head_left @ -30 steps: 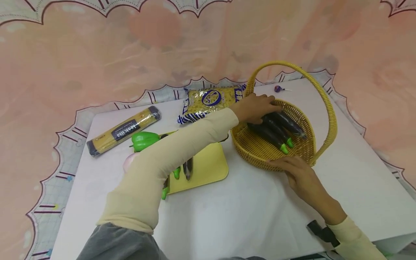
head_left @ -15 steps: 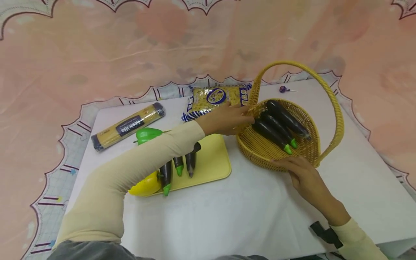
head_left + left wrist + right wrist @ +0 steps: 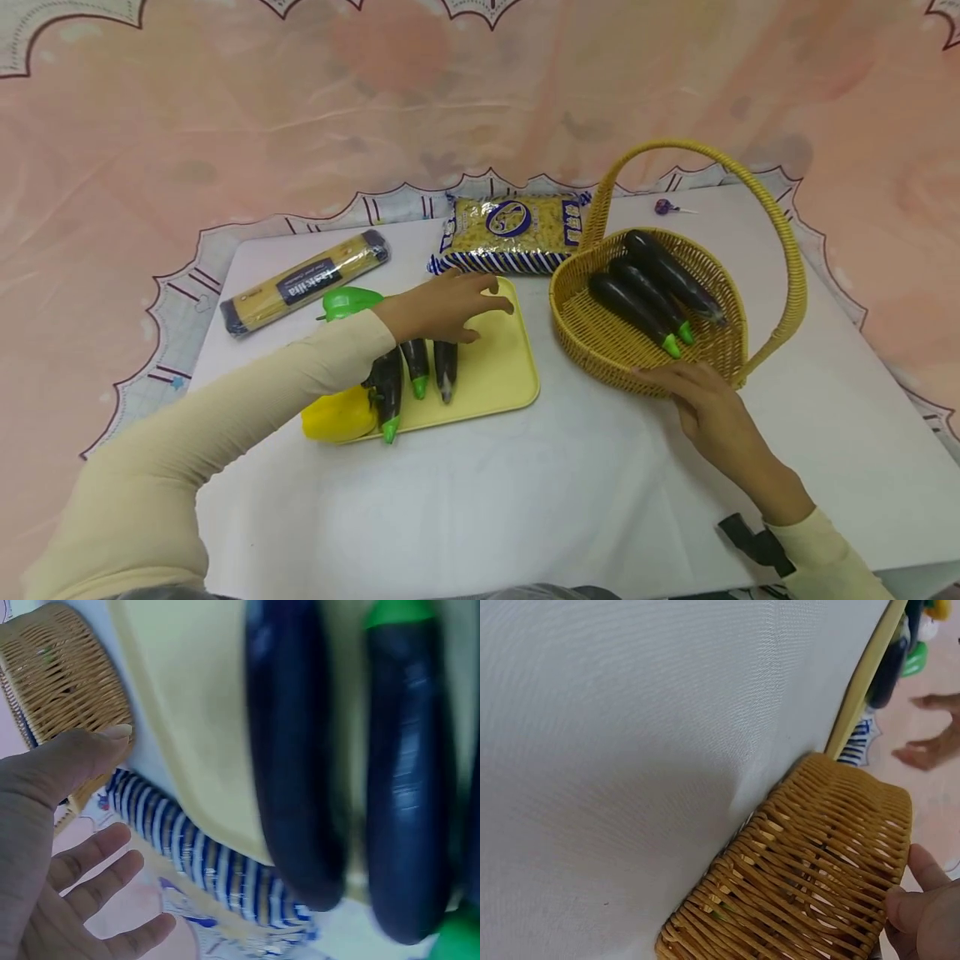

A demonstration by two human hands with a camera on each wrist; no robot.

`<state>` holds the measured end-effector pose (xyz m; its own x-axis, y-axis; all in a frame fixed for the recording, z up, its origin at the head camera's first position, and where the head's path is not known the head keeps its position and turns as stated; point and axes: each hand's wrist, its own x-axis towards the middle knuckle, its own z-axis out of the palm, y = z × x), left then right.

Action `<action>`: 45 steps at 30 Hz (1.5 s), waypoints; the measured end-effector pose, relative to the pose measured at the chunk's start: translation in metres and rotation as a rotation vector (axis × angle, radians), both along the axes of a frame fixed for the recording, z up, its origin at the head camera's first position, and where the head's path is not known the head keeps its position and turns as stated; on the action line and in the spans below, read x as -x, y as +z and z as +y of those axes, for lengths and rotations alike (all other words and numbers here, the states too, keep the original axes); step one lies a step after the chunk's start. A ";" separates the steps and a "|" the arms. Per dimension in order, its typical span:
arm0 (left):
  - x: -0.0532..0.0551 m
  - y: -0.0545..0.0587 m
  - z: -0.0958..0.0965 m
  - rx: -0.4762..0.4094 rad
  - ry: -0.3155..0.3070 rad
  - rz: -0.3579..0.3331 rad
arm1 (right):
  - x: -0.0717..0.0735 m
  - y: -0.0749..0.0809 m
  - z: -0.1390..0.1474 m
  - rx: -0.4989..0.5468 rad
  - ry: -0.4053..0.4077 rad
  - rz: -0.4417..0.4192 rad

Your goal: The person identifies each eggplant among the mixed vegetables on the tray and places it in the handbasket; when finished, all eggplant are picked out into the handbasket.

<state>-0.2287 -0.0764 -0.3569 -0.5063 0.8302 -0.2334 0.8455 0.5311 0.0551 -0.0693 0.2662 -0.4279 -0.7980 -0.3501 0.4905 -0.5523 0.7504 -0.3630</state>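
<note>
My left hand (image 3: 442,307) hangs over the yellow tray (image 3: 498,367) with fingers spread and nothing held. Below it lie several dark eggplants (image 3: 446,371) in a row; in the left wrist view the nearest eggplant (image 3: 296,750) is beside the hand, apart from the fingers. A yellow bell pepper (image 3: 341,415) sits at the tray's left end, with a green bell pepper (image 3: 351,301) behind, partly covered by the forearm. On the right, my right hand (image 3: 716,421) pinches the near rim of the wicker basket (image 3: 802,862), thumb outside. Three eggplants (image 3: 673,273) lie inside the basket.
A bag of pasta (image 3: 517,223) with blue stripes lies behind the tray. To its left is a long spaghetti packet (image 3: 307,283). A lollipop (image 3: 663,207) rests behind the basket, whose tall handle (image 3: 795,258) arches over it. Patterned cloth hangs at the back.
My left hand has come away from the eggplants in the basket and moved left over the tray. The right hand stays on the basket rim. The view has shifted slightly.
</note>
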 end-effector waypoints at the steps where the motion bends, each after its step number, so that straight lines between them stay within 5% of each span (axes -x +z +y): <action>1: -0.001 -0.002 -0.005 -0.006 0.002 -0.003 | 0.000 0.000 0.000 -0.001 0.000 -0.001; 15: -0.012 -0.019 -0.053 0.029 0.078 -0.111 | 0.001 0.000 0.000 0.008 0.001 0.008; 27: -0.005 -0.023 -0.052 0.055 0.078 -0.156 | 0.001 -0.002 0.001 0.010 -0.019 -0.009; 45: 0.000 -0.030 -0.044 0.141 0.024 -0.116 | 0.001 -0.002 0.001 0.009 -0.022 -0.004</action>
